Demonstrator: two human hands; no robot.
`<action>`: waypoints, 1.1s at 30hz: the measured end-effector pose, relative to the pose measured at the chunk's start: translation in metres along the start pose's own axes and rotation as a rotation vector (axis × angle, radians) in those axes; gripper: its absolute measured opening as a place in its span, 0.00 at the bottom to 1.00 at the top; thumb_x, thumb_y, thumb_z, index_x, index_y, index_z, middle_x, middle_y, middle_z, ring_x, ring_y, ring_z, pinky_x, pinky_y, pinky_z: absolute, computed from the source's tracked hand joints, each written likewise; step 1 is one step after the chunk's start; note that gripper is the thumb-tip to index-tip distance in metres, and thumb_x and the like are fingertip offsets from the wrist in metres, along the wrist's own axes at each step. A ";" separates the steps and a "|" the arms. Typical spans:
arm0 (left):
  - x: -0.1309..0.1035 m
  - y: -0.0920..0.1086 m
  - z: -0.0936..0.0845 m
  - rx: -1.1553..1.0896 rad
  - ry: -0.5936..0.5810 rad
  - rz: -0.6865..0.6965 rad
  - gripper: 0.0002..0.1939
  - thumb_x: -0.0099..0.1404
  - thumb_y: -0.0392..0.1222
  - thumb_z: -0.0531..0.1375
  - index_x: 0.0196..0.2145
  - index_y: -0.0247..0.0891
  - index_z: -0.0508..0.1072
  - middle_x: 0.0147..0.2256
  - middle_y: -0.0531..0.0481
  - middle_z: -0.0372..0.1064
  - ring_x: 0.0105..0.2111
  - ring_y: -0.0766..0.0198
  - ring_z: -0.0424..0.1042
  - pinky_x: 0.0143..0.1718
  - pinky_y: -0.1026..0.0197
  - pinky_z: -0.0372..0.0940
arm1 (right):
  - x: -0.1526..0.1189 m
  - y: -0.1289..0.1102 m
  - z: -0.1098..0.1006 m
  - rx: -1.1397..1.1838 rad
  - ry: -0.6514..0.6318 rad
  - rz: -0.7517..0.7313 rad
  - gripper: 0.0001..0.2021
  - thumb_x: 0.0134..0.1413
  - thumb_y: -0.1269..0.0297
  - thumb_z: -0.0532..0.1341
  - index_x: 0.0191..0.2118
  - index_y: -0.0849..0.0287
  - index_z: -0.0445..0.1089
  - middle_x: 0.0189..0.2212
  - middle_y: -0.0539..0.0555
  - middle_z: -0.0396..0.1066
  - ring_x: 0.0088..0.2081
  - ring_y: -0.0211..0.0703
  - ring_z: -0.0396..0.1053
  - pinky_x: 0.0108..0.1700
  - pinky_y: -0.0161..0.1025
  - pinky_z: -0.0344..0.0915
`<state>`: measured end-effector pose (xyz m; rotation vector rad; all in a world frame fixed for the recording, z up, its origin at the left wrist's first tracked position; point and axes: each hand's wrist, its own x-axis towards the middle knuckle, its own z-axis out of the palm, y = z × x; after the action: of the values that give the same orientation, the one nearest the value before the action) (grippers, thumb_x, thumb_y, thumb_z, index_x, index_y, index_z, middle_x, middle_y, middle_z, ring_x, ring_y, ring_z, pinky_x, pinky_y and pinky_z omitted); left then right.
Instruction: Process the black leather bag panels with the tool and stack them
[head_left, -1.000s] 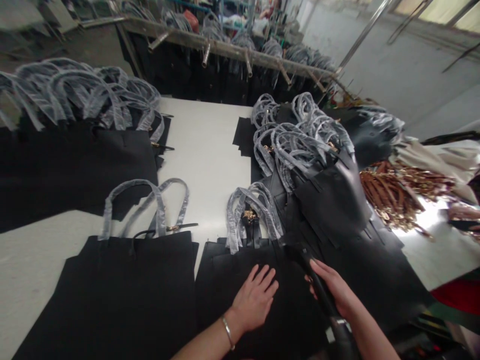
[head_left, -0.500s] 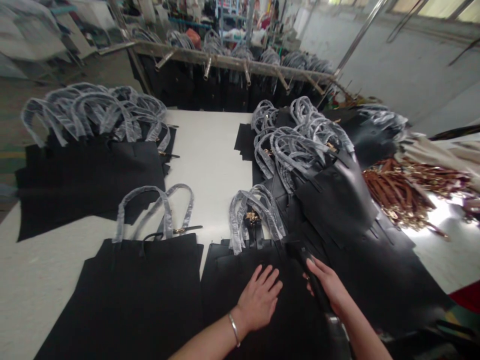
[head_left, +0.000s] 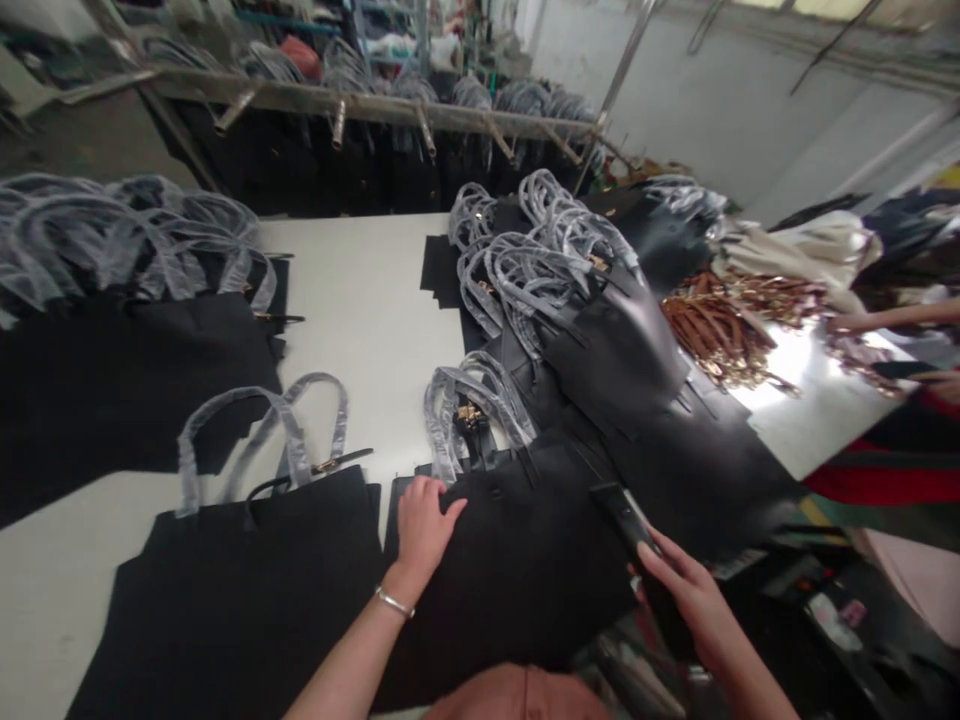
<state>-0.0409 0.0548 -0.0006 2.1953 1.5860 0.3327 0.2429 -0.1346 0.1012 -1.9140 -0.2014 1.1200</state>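
Observation:
A black bag panel (head_left: 517, 560) lies on top of a pile in front of me, with plastic-wrapped handles (head_left: 480, 390) and gold hardware at its top edge. My left hand (head_left: 426, 530), a silver bracelet at the wrist, is closed over the panel's top left corner, its thumb on the upper face. In my right hand (head_left: 682, 590) is a black long-handled tool (head_left: 622, 515) with a flat, narrow head. Its head is by the panel's right side; its exact kind is unclear. Left of this pile lies another black bag (head_left: 255, 600) with wrapped handles.
More black bags (head_left: 142, 370) lie at the far left, and overlapping ones (head_left: 607, 350) at the right. Beyond them are brown straps (head_left: 712, 325) with gold clasps. Another person's arm (head_left: 900, 317) reaches in at right. A metal rack (head_left: 375, 107) stands behind the white table (head_left: 360, 300).
My left hand has moved from lying flat on the panel to its top left corner. My right hand still holds the black tool. The view has swung right.

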 end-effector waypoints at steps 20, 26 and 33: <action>-0.002 0.027 -0.131 -1.248 -0.182 -0.335 0.40 0.49 0.54 0.66 0.57 0.38 0.64 0.40 0.46 0.76 0.40 0.50 0.75 0.39 0.53 0.71 | -0.058 0.079 -0.058 0.127 0.274 0.069 0.38 0.44 0.49 0.68 0.61 0.54 0.61 0.23 0.46 0.76 0.21 0.39 0.70 0.24 0.34 0.67; 0.000 0.059 -0.236 -1.302 -0.273 -0.331 0.35 0.54 0.46 0.64 0.58 0.38 0.64 0.39 0.47 0.76 0.37 0.48 0.76 0.35 0.49 0.71 | -0.050 0.073 -0.050 0.119 0.281 0.034 0.39 0.44 0.49 0.68 0.61 0.55 0.60 0.21 0.45 0.73 0.19 0.39 0.68 0.20 0.34 0.64; 0.020 0.120 -0.116 -1.374 -0.640 -0.144 0.22 0.60 0.53 0.61 0.44 0.32 0.72 0.38 0.43 0.73 0.36 0.56 0.75 0.38 0.55 0.71 | -0.046 0.053 -0.036 0.091 0.285 -0.010 0.42 0.40 0.47 0.69 0.61 0.58 0.60 0.21 0.47 0.74 0.20 0.41 0.69 0.21 0.34 0.64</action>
<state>0.0182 0.0632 0.1567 0.9396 0.7043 0.4246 0.2294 -0.2121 0.0966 -1.9628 -0.0019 0.8231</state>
